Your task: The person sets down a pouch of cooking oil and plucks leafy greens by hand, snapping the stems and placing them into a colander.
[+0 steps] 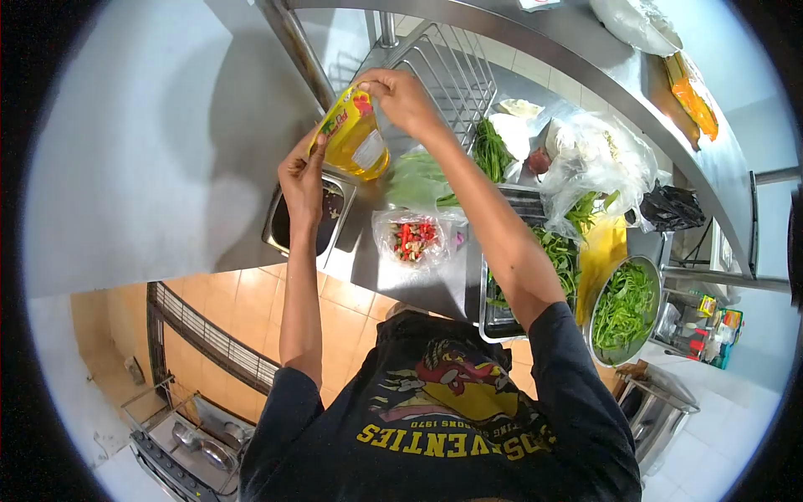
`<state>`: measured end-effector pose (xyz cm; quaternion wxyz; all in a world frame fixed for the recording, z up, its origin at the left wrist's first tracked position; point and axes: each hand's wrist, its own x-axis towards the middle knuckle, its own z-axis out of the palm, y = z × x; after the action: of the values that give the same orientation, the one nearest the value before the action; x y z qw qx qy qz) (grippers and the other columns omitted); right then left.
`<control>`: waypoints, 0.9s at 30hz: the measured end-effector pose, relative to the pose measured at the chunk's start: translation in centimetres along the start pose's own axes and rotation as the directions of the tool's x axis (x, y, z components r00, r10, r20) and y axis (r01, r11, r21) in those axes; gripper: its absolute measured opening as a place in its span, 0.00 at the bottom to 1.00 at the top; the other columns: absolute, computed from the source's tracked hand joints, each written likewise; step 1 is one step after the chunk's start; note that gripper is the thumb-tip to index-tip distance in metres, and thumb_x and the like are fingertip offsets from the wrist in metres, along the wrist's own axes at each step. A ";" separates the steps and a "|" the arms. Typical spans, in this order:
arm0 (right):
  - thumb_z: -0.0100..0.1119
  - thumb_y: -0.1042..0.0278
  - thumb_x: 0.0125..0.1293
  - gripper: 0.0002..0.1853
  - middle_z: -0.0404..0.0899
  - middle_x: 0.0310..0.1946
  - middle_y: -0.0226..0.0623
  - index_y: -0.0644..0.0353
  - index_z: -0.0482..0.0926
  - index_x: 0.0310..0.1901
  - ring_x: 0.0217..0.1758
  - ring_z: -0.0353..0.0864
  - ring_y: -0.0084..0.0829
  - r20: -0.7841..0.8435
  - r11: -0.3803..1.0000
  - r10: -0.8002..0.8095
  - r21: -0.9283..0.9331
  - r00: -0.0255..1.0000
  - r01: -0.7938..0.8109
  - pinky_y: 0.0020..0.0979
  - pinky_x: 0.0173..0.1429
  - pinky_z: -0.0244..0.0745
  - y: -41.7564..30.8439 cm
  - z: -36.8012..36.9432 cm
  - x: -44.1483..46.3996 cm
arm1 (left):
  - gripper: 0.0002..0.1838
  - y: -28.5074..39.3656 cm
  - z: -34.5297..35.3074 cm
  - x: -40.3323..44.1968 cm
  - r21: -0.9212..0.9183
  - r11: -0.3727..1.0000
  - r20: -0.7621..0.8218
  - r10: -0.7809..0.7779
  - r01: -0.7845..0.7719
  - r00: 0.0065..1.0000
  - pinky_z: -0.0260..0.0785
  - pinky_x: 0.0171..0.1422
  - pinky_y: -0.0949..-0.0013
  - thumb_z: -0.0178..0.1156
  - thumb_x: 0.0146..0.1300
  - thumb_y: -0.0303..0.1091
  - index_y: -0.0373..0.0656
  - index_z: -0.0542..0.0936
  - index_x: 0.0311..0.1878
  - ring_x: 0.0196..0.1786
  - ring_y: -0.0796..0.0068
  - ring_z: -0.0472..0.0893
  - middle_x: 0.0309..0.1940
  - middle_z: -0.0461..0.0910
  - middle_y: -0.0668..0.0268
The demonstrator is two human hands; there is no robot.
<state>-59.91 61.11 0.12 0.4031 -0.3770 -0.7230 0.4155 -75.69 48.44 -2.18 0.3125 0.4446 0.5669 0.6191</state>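
Note:
A yellow pouch of cooking oil (pixel 347 140) hangs between my two hands over the left end of the steel counter. My left hand (pixel 303 180) pinches its left edge, thumb on the front. At the top right corner, the fingers of my right hand (pixel 400 99) are closed on the pouch. Below my left hand stands a rectangular metal container (pixel 333 224) with dark contents. Just right of it, a clear plastic bag (pixel 414 238) holds cut red chillies. Behind that bag lie pale green vegetables in plastic (pixel 416 180).
Right of my right forearm are a metal tray (pixel 495 322) of greens and a round bowl (pixel 654 280) of cut leaves. A wire rack (pixel 452 75) stands at the back. The steel shelf (pixel 577 58) curves overhead. White plastic bags (pixel 606 159) crowd the right side.

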 end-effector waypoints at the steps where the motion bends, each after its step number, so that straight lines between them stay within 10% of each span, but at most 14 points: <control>1: 0.56 0.69 0.70 0.10 0.87 0.40 0.39 0.61 0.84 0.46 0.44 0.84 0.29 0.000 1.000 0.000 0.009 1.000 0.000 0.30 0.54 0.75 0.6 0.2 -0.1 | 0.16 -0.5 0.2 -0.2 0.013 1.000 -0.004 0.012 -0.012 1.000 0.66 0.63 0.73 0.60 0.71 0.32 0.33 0.81 0.57 0.52 0.79 0.78 0.49 0.84 0.62; 16: 0.58 0.65 0.71 0.17 0.81 0.54 0.41 0.57 0.78 0.59 0.53 0.81 0.32 -0.137 1.000 -0.002 0.008 0.991 0.003 0.34 0.59 0.75 0.5 -0.7 -4.2 | 0.20 -0.2 1.0 -1.0 0.027 0.998 -0.051 0.049 -0.048 0.997 0.66 0.66 0.70 0.57 0.73 0.34 0.33 0.76 0.62 0.59 0.72 0.77 0.58 0.79 0.55; 19: 0.58 0.66 0.71 0.17 0.81 0.55 0.39 0.58 0.78 0.59 0.56 0.79 0.29 0.042 0.982 0.188 -0.046 0.981 -0.186 0.32 0.60 0.74 -3.7 -5.1 -8.8 | 0.24 0.3 1.0 -0.9 0.054 0.991 -0.041 0.121 -0.119 0.992 0.64 0.68 0.69 0.58 0.72 0.35 0.34 0.71 0.67 0.62 0.70 0.75 0.62 0.75 0.54; 27: 0.56 0.65 0.73 0.14 0.84 0.50 0.33 0.59 0.81 0.55 0.50 0.81 0.24 -0.239 0.972 0.232 0.028 0.943 -0.232 0.27 0.55 0.74 -4.9 -14.1 -22.6 | 0.28 0.5 0.2 -1.0 0.048 0.985 -0.007 0.166 -0.166 0.986 0.64 0.69 0.66 0.60 0.71 0.35 0.36 0.66 0.71 0.65 0.68 0.73 0.66 0.71 0.52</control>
<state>-39.49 43.56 3.12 0.4361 -0.5074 -0.6193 0.4110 -75.00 47.57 -1.90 0.2462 0.4941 0.5439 0.6320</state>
